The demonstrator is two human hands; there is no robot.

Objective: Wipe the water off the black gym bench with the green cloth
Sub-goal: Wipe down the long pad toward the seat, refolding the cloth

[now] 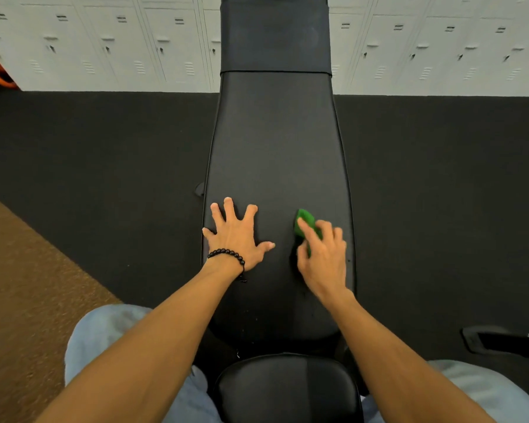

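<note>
while brown carpet [28, 300] edges the dark floor at far left, the left hand [237, 236] lies flat on the black table [275, 141] w/ its grip spread apart, beaded bracelet [228, 254] at the wrist. just right, the right hand [322, 254] has its grip clamped on the green cloth [305, 221], pressed to the table nr its right edge.

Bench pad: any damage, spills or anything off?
Nothing stands out. The black gym bench shows no tears and sits straight; no puddle is visible, only faint specks near the right hand, which holds the green cloth on the pad. The left hand rests flat, fingers spread.
</note>
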